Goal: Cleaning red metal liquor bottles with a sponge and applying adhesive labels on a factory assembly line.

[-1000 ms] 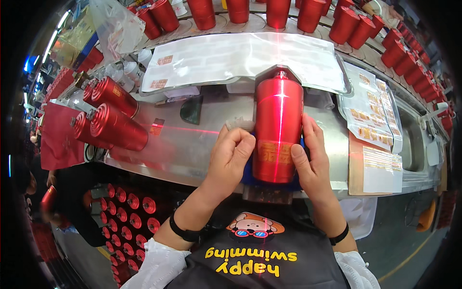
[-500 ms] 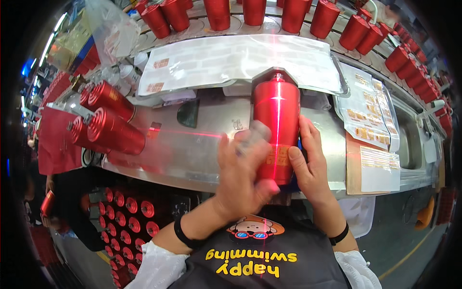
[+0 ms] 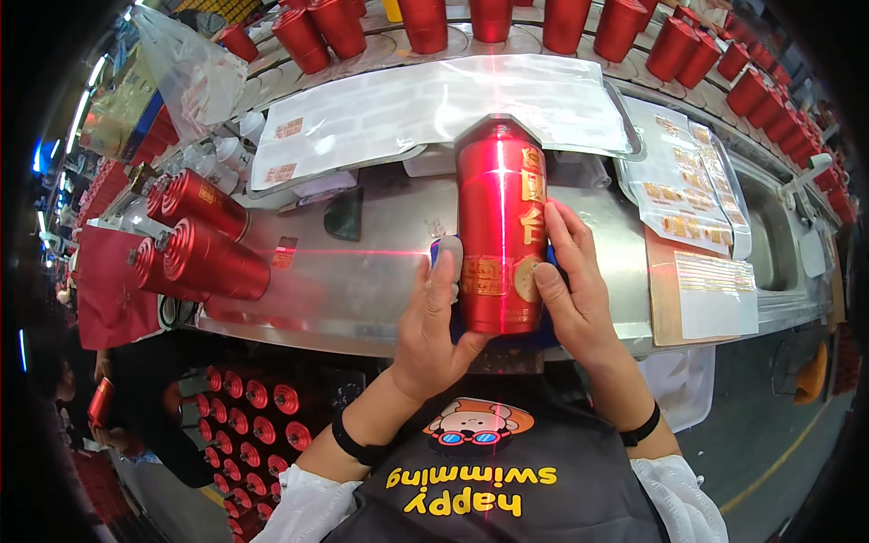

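Note:
A shiny red metal bottle (image 3: 501, 226) with gold labels lies lengthwise on the steel workbench (image 3: 362, 271), its cap pointing away from me. A red laser cross falls on it. My left hand (image 3: 436, 326) grips its lower left side, the thumb pressed beside a small gold label. My right hand (image 3: 572, 285) lies flat against its right side, fingers stretched along a round gold label. Something blue shows under the bottle.
Three red bottles (image 3: 213, 249) lie on their sides at the bench's left. A plastic-covered white sheet (image 3: 407, 104) lies beyond the bottle. Sticker sheets (image 3: 688, 185) sit at right. Rows of red bottles (image 3: 561, 23) stand behind, and more fill a crate (image 3: 258, 412) below.
My left hand swept across the bottle's front and is back on its lower left side. The bottle has turned, showing more gold lettering on its right. My right hand stays on it.

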Action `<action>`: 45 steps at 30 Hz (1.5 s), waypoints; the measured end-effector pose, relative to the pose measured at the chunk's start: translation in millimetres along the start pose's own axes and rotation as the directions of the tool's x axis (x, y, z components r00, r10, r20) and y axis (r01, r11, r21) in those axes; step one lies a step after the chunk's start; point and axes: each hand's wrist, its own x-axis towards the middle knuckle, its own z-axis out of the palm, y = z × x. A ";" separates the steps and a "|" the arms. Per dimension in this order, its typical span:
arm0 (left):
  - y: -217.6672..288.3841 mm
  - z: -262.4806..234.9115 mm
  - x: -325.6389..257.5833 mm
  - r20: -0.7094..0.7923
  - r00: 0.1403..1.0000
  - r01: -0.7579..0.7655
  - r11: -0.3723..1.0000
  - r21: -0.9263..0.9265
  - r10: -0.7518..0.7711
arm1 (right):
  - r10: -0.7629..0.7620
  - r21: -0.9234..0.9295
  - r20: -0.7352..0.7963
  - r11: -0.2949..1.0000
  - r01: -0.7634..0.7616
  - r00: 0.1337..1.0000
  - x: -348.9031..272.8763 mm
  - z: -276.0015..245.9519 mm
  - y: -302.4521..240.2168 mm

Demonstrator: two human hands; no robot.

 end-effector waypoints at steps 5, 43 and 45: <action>14.2 -1.3 8.5 0.011 0.965 -0.249 0.901 0.356 0.263 | -0.008 -0.001 -0.004 1.000 0.008 1.000 0.9 0.2 -0.7; -1.7 4.9 18.4 -0.093 0.990 -0.087 0.982 0.165 0.103 | -0.077 -0.211 0.132 0.972 0.104 0.988 59.9 -35.4 -50.2; -3.9 2.4 18.6 -0.098 0.992 -0.059 0.985 0.161 0.075 | -0.435 -0.588 0.222 0.654 0.475 0.873 63.2 -36.8 -51.1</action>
